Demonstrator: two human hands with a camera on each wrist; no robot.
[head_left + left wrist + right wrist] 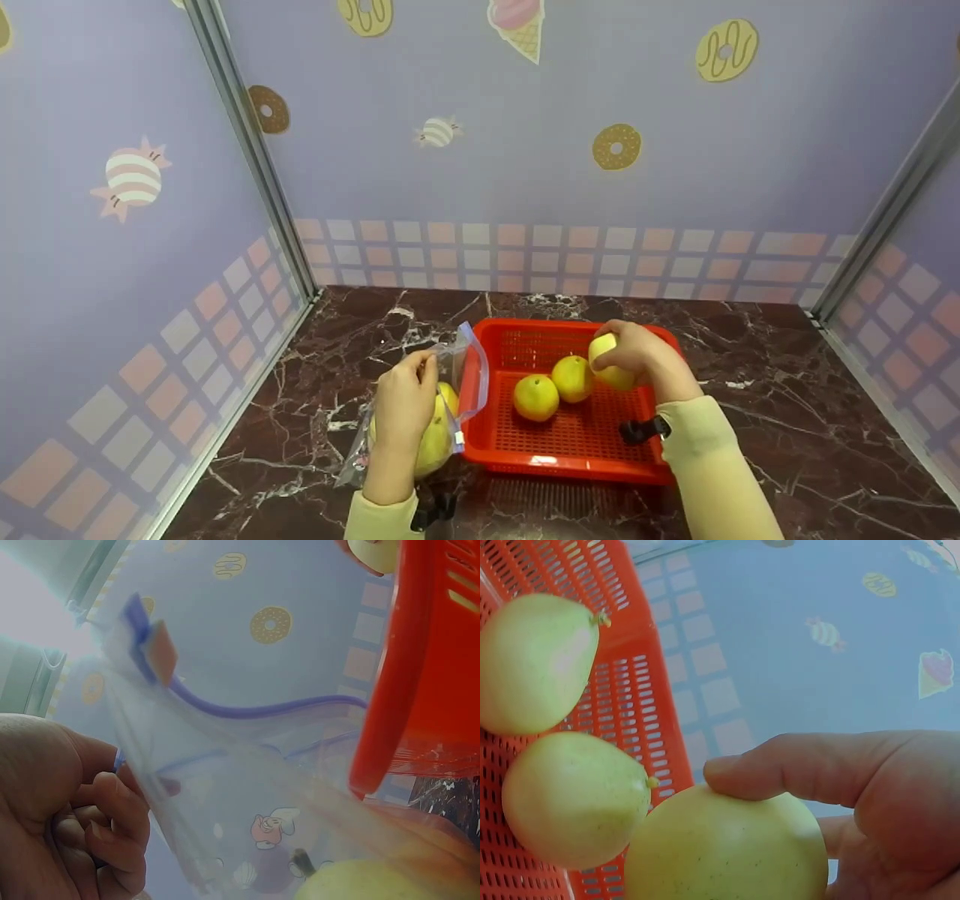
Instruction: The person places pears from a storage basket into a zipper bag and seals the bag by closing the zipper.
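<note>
My left hand [405, 401] pinches the edge of a clear zip bag [472, 375] with a purple zip strip, left of the basket. Inside the bag are yellow-green pears [435, 444], partly covered by that hand. The left wrist view shows the bag's mouth spread wide and a pear [360, 881] low in it. Over the basket's right back part, my right hand [637, 352] grips a pear [727, 847], thumb on top. Two more pears, one [540, 664] beside another [577, 799], lie in the red basket [555, 463]. Beneath the right hand, a further yellow-green surface shows partly.
The basket's left rim touches or nearly touches the bag. Dark marbled tabletop [750, 420] surrounds both. A patterned purple wall [480, 172] stands behind, with side panels [127, 300] joined by metal posts [255, 150].
</note>
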